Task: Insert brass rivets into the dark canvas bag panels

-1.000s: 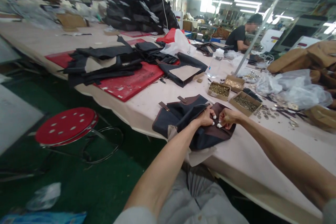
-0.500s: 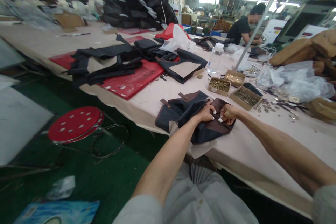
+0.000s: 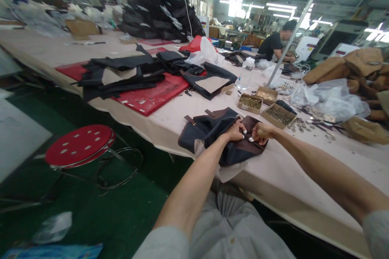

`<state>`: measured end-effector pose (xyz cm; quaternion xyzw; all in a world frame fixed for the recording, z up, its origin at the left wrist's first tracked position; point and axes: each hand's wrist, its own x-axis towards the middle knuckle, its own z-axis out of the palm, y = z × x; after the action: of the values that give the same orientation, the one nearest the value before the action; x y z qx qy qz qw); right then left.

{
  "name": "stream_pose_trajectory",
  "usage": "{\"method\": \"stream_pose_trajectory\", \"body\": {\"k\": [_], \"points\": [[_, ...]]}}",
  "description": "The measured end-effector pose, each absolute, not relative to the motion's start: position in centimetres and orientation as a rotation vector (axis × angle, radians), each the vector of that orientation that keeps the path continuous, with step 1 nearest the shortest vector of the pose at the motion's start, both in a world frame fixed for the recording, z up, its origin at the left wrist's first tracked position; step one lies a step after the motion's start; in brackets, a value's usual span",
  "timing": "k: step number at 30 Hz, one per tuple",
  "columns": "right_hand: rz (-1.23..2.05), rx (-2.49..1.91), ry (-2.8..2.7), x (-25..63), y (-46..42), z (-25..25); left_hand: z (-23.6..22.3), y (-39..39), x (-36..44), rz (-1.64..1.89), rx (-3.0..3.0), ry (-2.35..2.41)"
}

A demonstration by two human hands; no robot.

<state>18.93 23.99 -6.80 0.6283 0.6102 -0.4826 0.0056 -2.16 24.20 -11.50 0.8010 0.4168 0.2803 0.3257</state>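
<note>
Right, so the navy fabric bag piece w/ brown trim point(image 3: 240, 153) lies near the front edge of the long table under a pale cover point(image 3: 322, 162), and both hands are on it. L hand point(image 3: 234, 131) sits at the opening by the brown part, thumb & finger tips only narrowly apart; can't tell if anything's pinched b/w them. R hand point(image 3: 260, 132) is just beside it, fingers curled in close over the brown part (again, can't tell from here what's in the grip, if anything). White coverings show on some tips of both hands. Two short brown tabs stick up at the piece's far side, and thin pale sheeting point(image 3: 230, 173) pokes out at the near edge.

Just beyond sit three small open cardboard boxes point(image 3: 275, 122) of tiny metal bits, w/ loose metal rings point(image 3: 304, 125) scattered to the R. Behind: a clear plastic bottle w/ white cap point(image 3: 244, 77). Over L, folded black cloth pieces point(image 3: 124, 62) lie on a flat red board point(image 3: 152, 97); a round red stool point(image 3: 80, 145) stands on the green floor. Far side, a person in a dark tee point(image 3: 270, 45) bends over the table.
</note>
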Motion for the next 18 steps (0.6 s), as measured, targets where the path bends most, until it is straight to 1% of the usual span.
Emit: {"method": "stream_pose_trajectory", "body": {"k": [4, 7, 11, 14, 16, 18], "points": [[-1.401, 1.859, 1.852, 18.6, 25.8, -6.6, -11.9, 24.6, -1.9, 0.746, 2.092, 1.076], [-1.374, 1.883, 1.843, 18.7, 27.0, -6.9, -12.0, 25.2, -1.8, 0.767, 2.127, 1.038], [-1.485, 1.878, 1.839, 18.5, 26.5, -6.6, -11.6, 25.2, -1.8, 0.732, 2.086, 1.032], [-1.604, 1.851, 2.016, 19.9, 24.3, -5.7, -11.1, 25.0, -2.2, 0.703, 2.026, 1.057], [-1.682, 1.972, 2.226, 22.7, 22.5, -5.3, -10.9, 25.2, -2.5, 0.714, 1.984, 1.056], [-1.68, 2.251, 2.388, 26.9, 20.9, -5.2, -10.8, 25.6, -2.8, 0.784, 1.916, 0.991]]}}
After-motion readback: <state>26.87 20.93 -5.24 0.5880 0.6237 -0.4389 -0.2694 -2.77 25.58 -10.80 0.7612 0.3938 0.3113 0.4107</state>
